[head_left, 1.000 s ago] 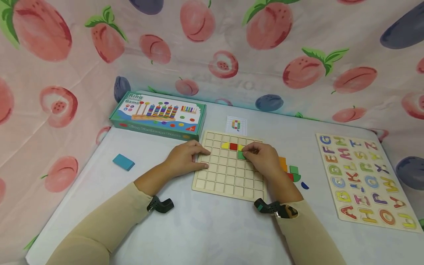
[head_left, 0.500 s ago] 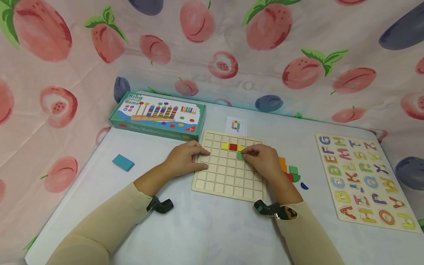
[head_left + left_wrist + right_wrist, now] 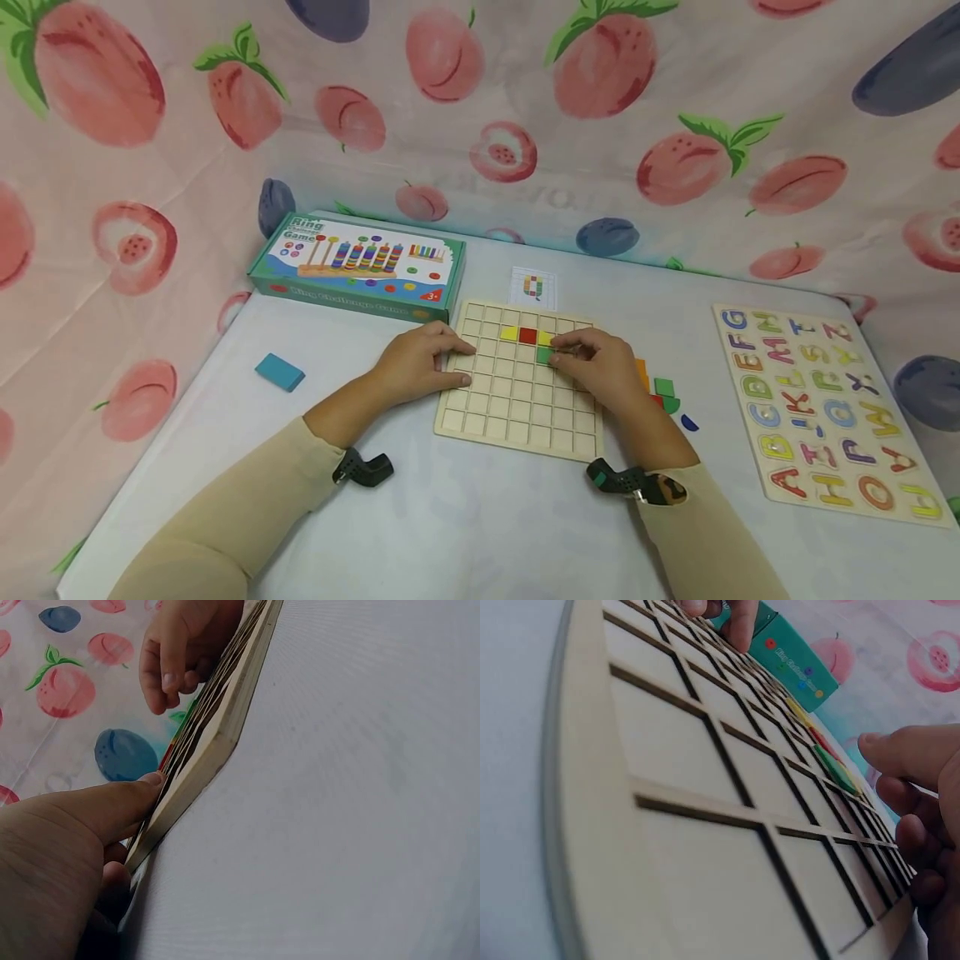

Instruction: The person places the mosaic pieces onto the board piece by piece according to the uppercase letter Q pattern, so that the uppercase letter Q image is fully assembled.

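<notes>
A wooden grid board (image 3: 495, 408) lies on the white table. In its upper part sit a yellow piece (image 3: 509, 333) with one curved corner, a red square (image 3: 528, 336) and a second yellow piece (image 3: 544, 338) in a row, with a green square (image 3: 543, 356) below the last. My left hand (image 3: 412, 362) rests thumb and index fingertip, spread apart, on the board's left edge. Just right of the green square is my right hand (image 3: 603, 367), thumb and index finger parted. The right wrist view shows its thumb (image 3: 892, 750) above the board, holding nothing.
Beyond the board lies a small pattern card (image 3: 533, 287). Loose orange, red and green pieces (image 3: 664, 387) and a blue half-round (image 3: 689, 422) lie to the right, near an alphabet board (image 3: 825, 417). A game box (image 3: 360, 267) and a blue block (image 3: 280, 372) are left.
My right thumb and index finger have spread and come off the green square, which stays on the board. The left hand keeps its place.
</notes>
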Action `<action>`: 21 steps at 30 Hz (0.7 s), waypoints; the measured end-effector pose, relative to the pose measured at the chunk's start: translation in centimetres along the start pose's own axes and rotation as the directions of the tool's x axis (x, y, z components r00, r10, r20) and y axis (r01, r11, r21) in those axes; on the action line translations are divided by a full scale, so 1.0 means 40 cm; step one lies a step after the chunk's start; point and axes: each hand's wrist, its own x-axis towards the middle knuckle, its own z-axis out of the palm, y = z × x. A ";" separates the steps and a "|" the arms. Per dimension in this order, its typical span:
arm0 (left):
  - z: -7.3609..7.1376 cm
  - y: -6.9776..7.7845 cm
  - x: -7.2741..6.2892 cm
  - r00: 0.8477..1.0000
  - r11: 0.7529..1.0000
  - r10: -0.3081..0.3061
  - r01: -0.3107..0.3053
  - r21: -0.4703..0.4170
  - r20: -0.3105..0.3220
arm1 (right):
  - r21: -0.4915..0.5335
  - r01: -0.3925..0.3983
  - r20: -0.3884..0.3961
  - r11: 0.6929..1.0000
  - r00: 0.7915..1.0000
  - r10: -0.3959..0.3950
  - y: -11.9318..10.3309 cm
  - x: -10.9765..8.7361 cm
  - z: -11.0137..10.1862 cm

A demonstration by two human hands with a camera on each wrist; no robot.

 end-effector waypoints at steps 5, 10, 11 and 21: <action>-0.002 0.005 0.000 1.000 1.000 0.004 -0.005 -0.009 -0.002 | 0.085 -0.011 0.014 0.996 1.000 0.010 0.000 -0.007 -0.022; -0.005 0.004 -0.003 1.000 1.000 0.006 -0.006 -0.006 -0.005 | 0.079 0.042 -0.002 0.996 0.999 -0.042 -0.001 -0.011 -0.047; -0.004 0.003 -0.002 1.000 1.000 0.009 -0.009 -0.005 -0.005 | 0.059 0.049 -0.010 0.997 0.999 -0.049 0.001 -0.013 -0.056; 0.000 -0.002 0.000 1.000 1.000 0.007 -0.007 0.004 0.002 | 0.006 0.035 -0.064 0.999 0.997 -0.035 0.062 -0.048 -0.161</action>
